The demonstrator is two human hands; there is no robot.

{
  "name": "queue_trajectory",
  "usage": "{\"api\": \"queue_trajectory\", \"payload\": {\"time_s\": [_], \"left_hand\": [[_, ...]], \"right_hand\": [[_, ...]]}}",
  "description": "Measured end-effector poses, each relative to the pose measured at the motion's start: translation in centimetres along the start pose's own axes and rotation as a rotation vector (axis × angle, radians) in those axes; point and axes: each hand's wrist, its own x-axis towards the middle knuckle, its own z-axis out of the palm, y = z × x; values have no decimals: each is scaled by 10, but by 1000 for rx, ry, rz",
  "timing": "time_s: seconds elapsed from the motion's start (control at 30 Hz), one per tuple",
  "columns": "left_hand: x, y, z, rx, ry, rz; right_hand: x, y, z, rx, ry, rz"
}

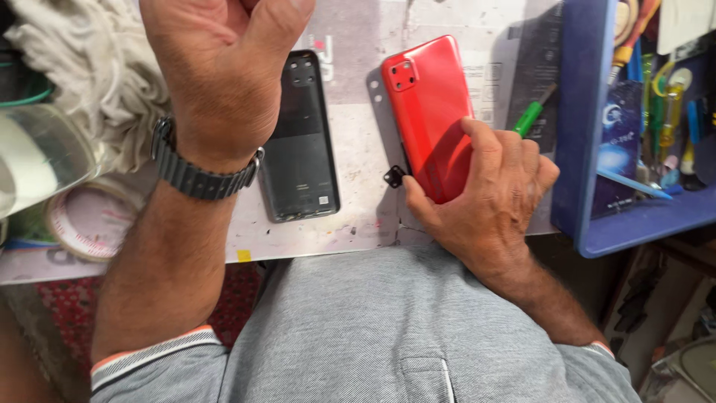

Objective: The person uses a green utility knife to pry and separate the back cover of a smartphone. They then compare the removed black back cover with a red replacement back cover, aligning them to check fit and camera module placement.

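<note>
The red phone [426,112], glossy, rectangular and back-up, lies on the stained surface [358,157], its lower end held in the right hand [485,198] grip. The left hand [224,67] is curled shut, empty as far as visible. Risk: the smooth shell may slip; the small black part [394,177] beside it could get lost. The black back cover [300,138] lies alongside.

Around the red phone [427,112], your path is hemmed: black phone [300,142] left, blue tray [578,127] right. Bare mat [358,149] between the phones looks passable, probably narrow.
</note>
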Motion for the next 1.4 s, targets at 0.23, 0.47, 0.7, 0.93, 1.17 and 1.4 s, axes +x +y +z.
{"api": "queue_trajectory", "payload": {"time_s": [0.23,0.47,0.7,0.93,1.17,1.4], "left_hand": [[0,29,-14,1065,-43,197],[-22,74,35,1805,-157,79],[-48,55,66,1813,-188,-174],[-70,38,75,1814,-144,-243],[-75,35,76,1770,-107,-202],[-51,68,60,797,-243,-271]], "right_hand": [[1,2,1,-3,7,-28],[-8,12,-9,61,43,-30],[-26,27,-13,109,100,-54],[-41,38,-13,138,121,-93],[-43,35,-11,129,122,-77],[-34,28,-22,174,118,-54]]}}
